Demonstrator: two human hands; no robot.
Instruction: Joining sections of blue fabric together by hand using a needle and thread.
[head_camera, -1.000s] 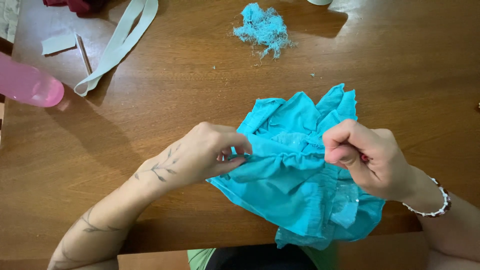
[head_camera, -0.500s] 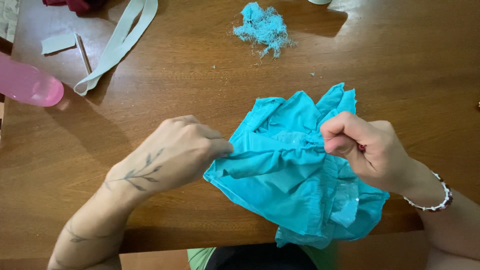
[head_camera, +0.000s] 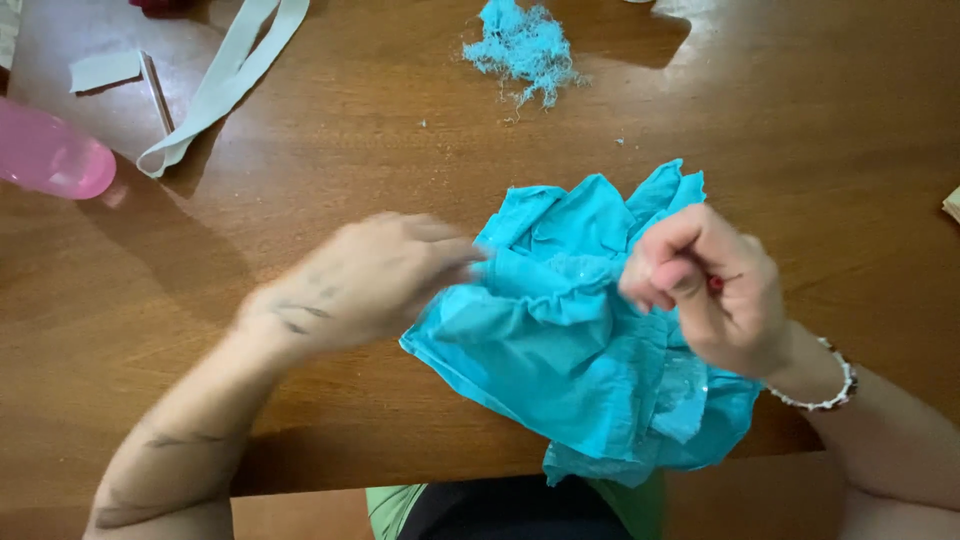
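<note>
A person's 2 bare hands work a crumpled turquoise cloth (head_camera: 570, 350) on a brown wooden table (head_camera: 350, 150), the cloth lying near the table's front edge at 6 o'clock. The left hand (head_camera: 360, 280), blurred, pinches the cloth's edge at 9 o'clock of the bundle. The right hand (head_camera: 710, 285), wearing a beaded bracelet (head_camera: 830, 385), is closed on a gathered fold at 3 o'clock. A tuft of turquoise threads (head_camera: 525, 45) lies at 12 o'clock, pale fabric strips (head_camera: 215, 85) at 10 o'clock, and a pink bottle (head_camera: 50, 155) beside them.
</note>
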